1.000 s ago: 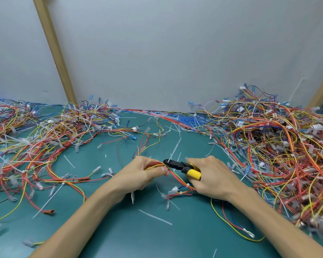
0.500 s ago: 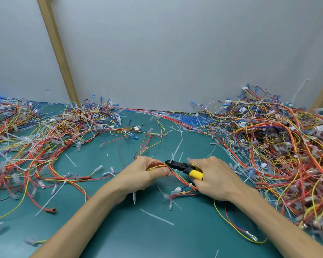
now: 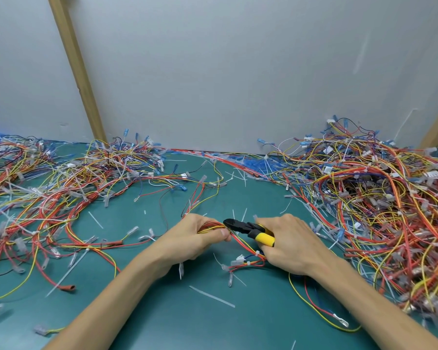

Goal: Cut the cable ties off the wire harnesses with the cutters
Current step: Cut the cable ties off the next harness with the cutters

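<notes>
Handles of cutters (image 3: 248, 229) hidden within right hand (image 3: 292, 247).

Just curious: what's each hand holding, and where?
The left hand pinches a wire bundle beside the cutter tip; the right hand holds the cutters by their handles.

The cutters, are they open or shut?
Cannot tell for sure. The cutters in the right hand show black tips close together at the wires the left hand holds.

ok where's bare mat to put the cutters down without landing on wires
Best patch: the green mat between the two forearms, almost bare, one cut tie. A smaller gap lies beyond the left hand and right hand, between the left pile and right pile, dotted with tie scraps. Both piles are crowded, and loose wires trail beside the right forearm.
</notes>
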A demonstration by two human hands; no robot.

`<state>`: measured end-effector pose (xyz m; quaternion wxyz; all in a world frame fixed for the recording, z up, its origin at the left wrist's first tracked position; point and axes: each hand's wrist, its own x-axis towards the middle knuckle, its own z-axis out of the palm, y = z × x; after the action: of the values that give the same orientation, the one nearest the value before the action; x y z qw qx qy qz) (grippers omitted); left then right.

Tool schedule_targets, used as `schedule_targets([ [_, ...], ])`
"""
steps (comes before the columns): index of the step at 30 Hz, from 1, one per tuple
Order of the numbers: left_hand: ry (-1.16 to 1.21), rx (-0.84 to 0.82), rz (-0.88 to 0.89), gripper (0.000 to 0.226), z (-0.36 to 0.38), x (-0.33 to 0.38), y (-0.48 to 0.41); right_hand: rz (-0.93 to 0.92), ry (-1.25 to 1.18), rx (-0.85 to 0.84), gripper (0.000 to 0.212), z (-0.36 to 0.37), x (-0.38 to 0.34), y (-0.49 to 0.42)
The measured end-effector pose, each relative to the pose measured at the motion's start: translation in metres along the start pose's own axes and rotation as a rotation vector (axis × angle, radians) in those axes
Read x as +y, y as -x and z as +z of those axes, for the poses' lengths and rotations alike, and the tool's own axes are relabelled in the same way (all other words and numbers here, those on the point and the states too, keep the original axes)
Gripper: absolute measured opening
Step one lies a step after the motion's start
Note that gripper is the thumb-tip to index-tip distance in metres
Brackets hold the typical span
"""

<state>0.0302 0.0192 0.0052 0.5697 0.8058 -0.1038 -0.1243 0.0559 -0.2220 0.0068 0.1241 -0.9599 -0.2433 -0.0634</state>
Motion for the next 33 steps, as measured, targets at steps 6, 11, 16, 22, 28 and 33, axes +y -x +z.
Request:
schedule_targets([
  [6, -0.039, 0.048, 0.027, 0.019, 0.003, 0.000, 0.000, -0.005, -0.008, 0.095, 0.014, 0.008, 0.003, 0.002],
  [11, -0.284, 0.211, 0.114, 0.019, 0.007, -0.003, -0.002, 0.034, -0.129, 0.256, 0.024, 0.005, 0.003, 0.003],
  [16, -0.532, 0.401, 0.306, 0.014, 0.014, -0.007, -0.001, -0.092, -0.281, 0.319, 0.012, -0.004, -0.009, 0.002],
  [22, -0.483, 0.425, 0.409, 0.017, 0.013, -0.002, 0.001, -0.134, -0.041, 0.277, 0.023, 0.010, -0.022, 0.006],
  [28, -0.446, 0.448, 0.463, 0.007, 0.012, -0.001, 0.001, -0.026, -0.088, 0.409, 0.013, 0.012, -0.011, 0.005],
  [33, -0.415, 0.493, 0.454, 0.009, 0.001, 0.001, 0.002, 0.132, -0.178, 0.459, 0.022, 0.015, -0.005, 0.001],
])
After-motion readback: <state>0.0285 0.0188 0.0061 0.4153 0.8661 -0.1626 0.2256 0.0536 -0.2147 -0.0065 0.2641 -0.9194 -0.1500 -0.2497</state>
